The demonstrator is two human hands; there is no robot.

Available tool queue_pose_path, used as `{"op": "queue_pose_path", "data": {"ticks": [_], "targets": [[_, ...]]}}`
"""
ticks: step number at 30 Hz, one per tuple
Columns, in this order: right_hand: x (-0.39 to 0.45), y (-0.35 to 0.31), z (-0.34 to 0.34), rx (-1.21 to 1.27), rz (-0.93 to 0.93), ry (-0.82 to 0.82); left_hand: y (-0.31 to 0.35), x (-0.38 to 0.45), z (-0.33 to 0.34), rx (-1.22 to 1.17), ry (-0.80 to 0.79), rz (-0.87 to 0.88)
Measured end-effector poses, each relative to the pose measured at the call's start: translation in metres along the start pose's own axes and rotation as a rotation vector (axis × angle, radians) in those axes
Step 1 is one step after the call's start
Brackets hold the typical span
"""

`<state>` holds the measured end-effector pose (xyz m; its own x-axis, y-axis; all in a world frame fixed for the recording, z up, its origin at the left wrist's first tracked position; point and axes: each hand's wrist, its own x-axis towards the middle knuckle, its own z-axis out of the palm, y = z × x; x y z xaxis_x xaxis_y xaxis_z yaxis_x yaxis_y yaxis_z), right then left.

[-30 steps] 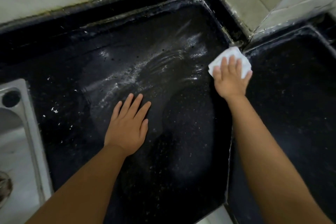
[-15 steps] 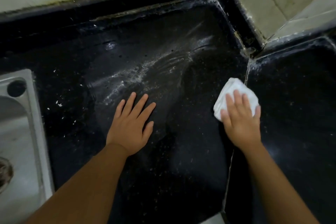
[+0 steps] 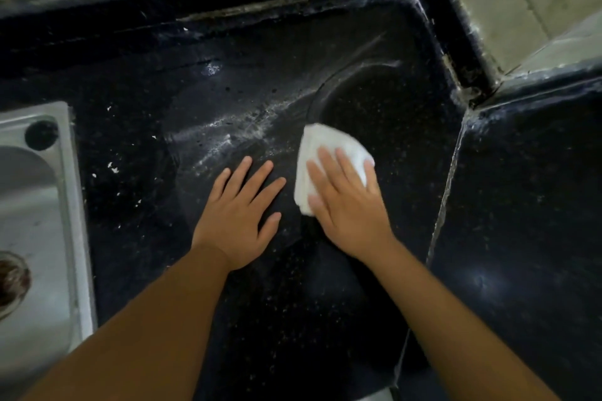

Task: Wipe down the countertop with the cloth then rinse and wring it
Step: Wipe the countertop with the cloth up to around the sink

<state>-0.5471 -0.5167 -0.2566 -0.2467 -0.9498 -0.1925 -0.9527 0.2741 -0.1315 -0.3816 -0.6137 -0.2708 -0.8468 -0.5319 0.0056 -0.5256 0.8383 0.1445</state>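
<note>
Inspection showed the folded white cloth (image 3: 329, 163) lying on the black speckled stone countertop (image 3: 374, 101), near its middle. I saw the right hand (image 3: 348, 208) pressing flat on it, fingers straight and slightly spread. The left hand (image 3: 241, 215) rested palm-down just beside it, fingers splayed on bare stone. White smears crossed the surface; a stainless steel sink (image 3: 39, 205) sat at left.

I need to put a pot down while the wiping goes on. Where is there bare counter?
The slab right of the seam, below the tiled corner, is bare. The strip between the sink and left hand holds white crumbs. The middle is crowded: both hands, the right hand pressing the cloth.
</note>
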Motion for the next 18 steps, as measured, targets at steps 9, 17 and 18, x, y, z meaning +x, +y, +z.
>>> {"op": "queue_pose_path", "data": {"ticks": [9, 17, 18], "targets": [[0.077, 0.118, -0.045, 0.065, 0.408, -0.001, -0.001, 0.0, 0.0, -0.025, -0.025, -0.013], [0.189, 0.04, -0.052, 0.024, 0.202, -0.04, -0.001, 0.0, 0.0, 0.001, -0.021, -0.006], [0.181, 0.026, -0.048, 0.013, 0.122, -0.047, 0.0, -0.001, 0.0, -0.001, -0.022, -0.014]]}}
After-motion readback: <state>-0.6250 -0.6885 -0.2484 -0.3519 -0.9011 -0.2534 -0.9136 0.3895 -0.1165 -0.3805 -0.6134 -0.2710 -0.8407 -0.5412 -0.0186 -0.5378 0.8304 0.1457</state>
